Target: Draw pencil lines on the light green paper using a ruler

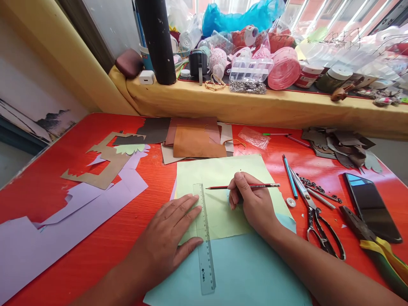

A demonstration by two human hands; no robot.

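The open left hand [174, 229] rests on the ruler [207, 263], likely so it won't slip; the right hand [251, 202] pinches a pencil [264, 185] (tip toward the ruler)

"Daylight's streaming through the white-barred window [338, 17]!"
"Yes, and below it runs a yellow-draped ledge [204, 101]!"
"Pale wall [22, 63] at left..."
"...and the red table [159, 172] gleams!"

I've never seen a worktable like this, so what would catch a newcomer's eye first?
Probably the bright red table, where the left hand touches a clear ruler laid across green paper and blue paper. The right hand holds a pencil above the green paper. Behind, a vivid blue plastic bag stands out on the crowded ledge.
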